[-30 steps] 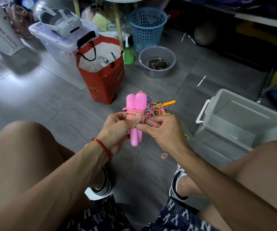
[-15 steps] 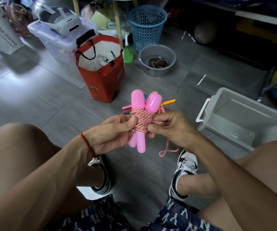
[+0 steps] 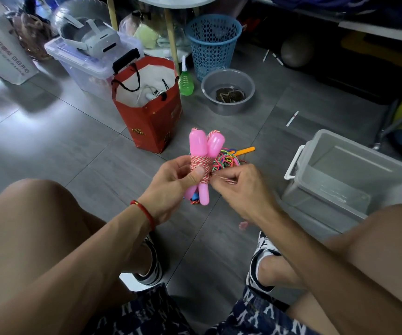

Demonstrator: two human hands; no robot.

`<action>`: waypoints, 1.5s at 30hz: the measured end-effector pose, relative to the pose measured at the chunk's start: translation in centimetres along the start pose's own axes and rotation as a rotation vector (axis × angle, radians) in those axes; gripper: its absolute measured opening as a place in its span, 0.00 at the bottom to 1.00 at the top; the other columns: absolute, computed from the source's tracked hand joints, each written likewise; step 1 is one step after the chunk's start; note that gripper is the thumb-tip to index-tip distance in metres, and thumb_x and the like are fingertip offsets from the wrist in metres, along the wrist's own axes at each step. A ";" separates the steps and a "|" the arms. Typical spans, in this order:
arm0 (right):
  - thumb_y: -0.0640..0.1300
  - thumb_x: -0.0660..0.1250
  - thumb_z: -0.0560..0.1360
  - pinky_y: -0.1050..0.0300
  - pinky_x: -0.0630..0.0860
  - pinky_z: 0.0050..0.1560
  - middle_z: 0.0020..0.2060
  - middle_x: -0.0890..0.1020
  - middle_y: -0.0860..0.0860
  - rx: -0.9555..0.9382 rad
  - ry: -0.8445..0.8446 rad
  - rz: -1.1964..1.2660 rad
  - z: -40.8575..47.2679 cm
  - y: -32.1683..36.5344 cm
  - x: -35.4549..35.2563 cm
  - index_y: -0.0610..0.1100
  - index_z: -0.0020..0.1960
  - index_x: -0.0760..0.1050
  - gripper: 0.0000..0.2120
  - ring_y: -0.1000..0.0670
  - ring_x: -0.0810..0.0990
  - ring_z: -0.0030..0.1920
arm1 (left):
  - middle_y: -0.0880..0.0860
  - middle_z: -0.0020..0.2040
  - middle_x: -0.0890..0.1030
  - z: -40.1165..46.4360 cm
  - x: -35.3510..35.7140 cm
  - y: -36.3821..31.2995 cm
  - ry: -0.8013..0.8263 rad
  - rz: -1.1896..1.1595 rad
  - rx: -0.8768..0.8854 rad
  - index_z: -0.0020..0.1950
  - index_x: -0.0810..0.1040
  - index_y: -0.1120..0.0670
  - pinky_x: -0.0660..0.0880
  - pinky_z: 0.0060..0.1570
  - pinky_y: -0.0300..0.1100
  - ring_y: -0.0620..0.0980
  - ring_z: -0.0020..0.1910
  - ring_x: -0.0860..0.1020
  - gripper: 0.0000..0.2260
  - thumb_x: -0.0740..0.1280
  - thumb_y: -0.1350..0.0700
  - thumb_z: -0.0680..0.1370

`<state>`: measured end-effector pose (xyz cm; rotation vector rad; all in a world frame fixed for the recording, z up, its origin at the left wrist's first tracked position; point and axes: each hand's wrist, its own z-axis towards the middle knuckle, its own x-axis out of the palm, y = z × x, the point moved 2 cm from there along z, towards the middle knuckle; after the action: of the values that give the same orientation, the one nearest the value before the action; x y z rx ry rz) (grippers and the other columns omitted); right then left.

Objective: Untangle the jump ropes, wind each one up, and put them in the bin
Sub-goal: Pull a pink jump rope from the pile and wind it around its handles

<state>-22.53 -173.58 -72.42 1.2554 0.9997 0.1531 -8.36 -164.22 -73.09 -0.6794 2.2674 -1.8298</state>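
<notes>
- The left hand (image 3: 171,180) grips the pair of glossy pink plastic jump-rope handles (image 3: 203,151), its thumb pressed on the red-and-white twisted cord (image 3: 201,164) wound around their middle.
- The right hand (image 3: 241,187) pinches the loose end of that cord just beside the wound bundle.
- The handles stand roughly upright, held above the grey tiled floor (image 3: 74,146) between the person's knees.
- Behind the bundle, a tangle of thin multicoloured ropes (image 3: 226,159) with an orange handle (image 3: 246,150) lies on the floor.
- The open, translucent grey plastic bin (image 3: 355,175) sits on the floor to the right, apart from both hands.
- Farther back stand a red paper bag (image 3: 151,122), a grey round basin (image 3: 227,91) and a blue mesh basket (image 3: 212,42).
</notes>
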 end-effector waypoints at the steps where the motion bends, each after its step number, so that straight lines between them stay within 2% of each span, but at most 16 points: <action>1: 0.52 0.70 0.73 0.54 0.63 0.30 0.21 0.67 0.53 -0.024 0.012 0.020 -0.2 0.2 0.0 0.52 0.30 0.80 0.14 0.54 0.63 0.26 | 0.68 0.57 0.81 0.0 -0.1 0.1 -0.020 -0.007 -0.004 0.64 0.76 0.64 0.76 0.59 0.61 0.60 0.53 0.80 0.18 0.69 0.57 0.77; 5: 0.66 0.76 0.63 0.50 0.69 0.30 0.24 0.73 0.54 0.061 0.004 0.157 0.4 -0.2 0.1 0.49 0.36 0.85 0.19 0.52 0.67 0.27 | 0.65 0.54 0.83 0.0 -0.3 0.4 -0.051 -0.067 -0.069 0.61 0.77 0.62 0.79 0.55 0.56 0.59 0.51 0.81 0.21 0.75 0.58 0.71; 8: 0.50 0.82 0.66 0.43 0.80 0.43 0.35 0.87 0.48 0.085 0.031 0.395 1.0 -0.2 -0.1 0.52 0.39 0.87 0.05 0.52 0.79 0.36 | 0.65 0.58 0.81 -0.2 -0.6 -0.3 0.102 -0.300 -0.193 0.63 0.77 0.65 0.78 0.61 0.55 0.61 0.58 0.79 0.18 0.72 0.62 0.74; 12: 0.43 0.80 0.69 0.48 0.77 0.47 0.43 0.85 0.34 0.001 0.081 0.504 1.2 -0.3 -0.5 0.44 0.43 0.87 0.05 0.49 0.77 0.42 | 0.67 0.64 0.77 -0.5 -1.4 -1.2 0.297 -0.410 -0.208 0.66 0.74 0.68 0.74 0.66 0.57 0.61 0.62 0.78 0.20 0.66 0.57 0.78; 15: 0.45 0.78 0.70 0.45 0.81 0.50 0.43 0.87 0.41 -0.034 0.167 0.491 1.4 -0.8 -0.4 0.45 0.47 0.87 0.07 0.51 0.80 0.43 | 0.67 0.60 0.79 -0.6 -1.3 -0.6 0.312 -0.304 -0.242 0.62 0.77 0.68 0.73 0.68 0.55 0.60 0.60 0.79 0.17 0.63 0.57 0.79; 17: 0.52 0.77 0.72 0.43 0.78 0.39 0.34 0.86 0.49 -0.029 0.158 0.289 1.5 -1.4 0.0 0.49 0.44 0.87 0.07 0.56 0.76 0.36 | 0.73 0.54 0.79 -0.4 -1.4 0.1 0.217 -0.205 -0.245 0.60 0.77 0.70 0.72 0.67 0.56 0.61 0.57 0.77 0.17 0.67 0.57 0.78; 19: 0.58 0.75 0.72 0.46 0.74 0.33 0.26 0.78 0.53 -0.020 0.086 0.027 1.5 -1.7 0.3 0.50 0.41 0.86 0.12 0.54 0.72 0.29 | 0.77 0.49 0.77 -0.1 -1.5 0.5 0.090 -0.090 -0.194 0.57 0.77 0.72 0.76 0.59 0.54 0.61 0.50 0.78 0.19 0.69 0.57 0.77; 21: 0.59 0.73 0.72 0.47 0.73 0.34 0.24 0.73 0.50 -0.005 0.044 -0.172 1.2 -1.1 0.6 0.49 0.36 0.82 0.15 0.48 0.71 0.30 | 0.70 0.41 0.80 0.2 -1.4 0.7 -0.012 0.066 -0.101 0.52 0.79 0.71 0.78 0.41 0.44 0.55 0.38 0.79 0.15 0.72 0.59 0.77; 23: 0.58 0.74 0.71 0.51 0.68 0.32 0.21 0.69 0.51 0.009 0.033 -0.222 0.9 -0.6 1.0 0.48 0.30 0.76 0.18 0.50 0.68 0.28 | 0.67 0.35 0.80 0.1 -1.0 0.5 -0.051 0.179 -0.040 0.46 0.81 0.68 0.72 0.32 0.37 0.51 0.29 0.75 0.09 0.71 0.61 0.79; 26: 0.59 0.76 0.69 0.53 0.64 0.30 0.21 0.70 0.53 0.014 0.017 -0.158 0.6 -0.6 0.9 0.51 0.34 0.81 0.13 0.52 0.64 0.26 | 0.66 0.33 0.81 0.0 -0.6 0.7 -0.077 0.129 -0.067 0.41 0.83 0.61 0.71 0.42 0.48 0.56 0.32 0.74 0.07 0.72 0.60 0.77; 29: 0.59 0.77 0.68 0.51 0.69 0.32 0.24 0.76 0.52 0.015 0.001 -0.058 0.8 -1.4 0.4 0.57 0.37 0.84 0.07 0.55 0.67 0.27 | 0.64 0.34 0.81 -0.2 -0.4 0.9 0.024 0.023 -0.134 0.47 0.81 0.66 0.71 0.49 0.58 0.60 0.36 0.74 0.12 0.74 0.56 0.75; 32: 0.60 0.76 0.68 0.47 0.71 0.35 0.27 0.80 0.50 -0.025 0.031 0.121 1.2 -2.1 0.0 0.57 0.42 0.86 0.08 0.55 0.69 0.31 | 0.68 0.47 0.81 -0.4 -1.2 -0.1 0.157 -0.124 -0.230 0.56 0.79 0.66 0.78 0.54 0.54 0.61 0.46 0.79 0.18 0.70 0.52 0.76; 37: 0.43 0.76 0.74 0.62 0.59 0.32 0.24 0.68 0.59 -0.119 0.176 0.278 1.3 -1.8 -1.1 0.51 0.39 0.84 0.06 0.59 0.61 0.29 | 0.59 0.54 0.83 -0.6 -2.0 -0.1 0.292 -0.308 -0.320 0.65 0.73 0.63 0.79 0.58 0.56 0.56 0.52 0.83 0.28 0.74 0.49 0.72; 40: 0.55 0.75 0.72 0.53 0.62 0.31 0.24 0.68 0.57 -0.154 0.168 0.132 1.2 -2.0 -0.8 0.55 0.37 0.83 0.07 0.55 0.63 0.29 | 0.62 0.53 0.80 -0.7 -1.7 0.1 0.284 -0.297 -0.318 0.64 0.71 0.59 0.77 0.57 0.57 0.59 0.52 0.81 0.33 0.81 0.49 0.67; 43: 0.69 0.70 0.68 0.46 0.74 0.39 0.27 0.75 0.53 -0.155 0.103 -0.077 1.3 -2.3 -0.5 0.58 0.43 0.83 0.16 0.49 0.72 0.32 | 0.68 0.55 0.73 -0.8 -1.6 -0.1 0.257 -0.301 -0.265 0.57 0.74 0.61 0.66 0.59 0.65 0.67 0.56 0.68 0.26 0.81 0.52 0.68; 45: 0.72 0.66 0.66 0.47 0.74 0.42 0.28 0.76 0.50 -0.151 0.052 -0.185 1.1 -2.0 -0.7 0.54 0.41 0.83 0.22 0.46 0.75 0.34 | 0.69 0.53 0.73 -0.7 -1.5 -0.3 0.231 -0.287 -0.244 0.53 0.76 0.61 0.67 0.56 0.68 0.67 0.54 0.67 0.22 0.81 0.53 0.68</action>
<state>-22.97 -175.52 -73.75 1.0200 1.1226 0.1153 -7.29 -162.97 -72.87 -0.9168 2.6975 -1.8511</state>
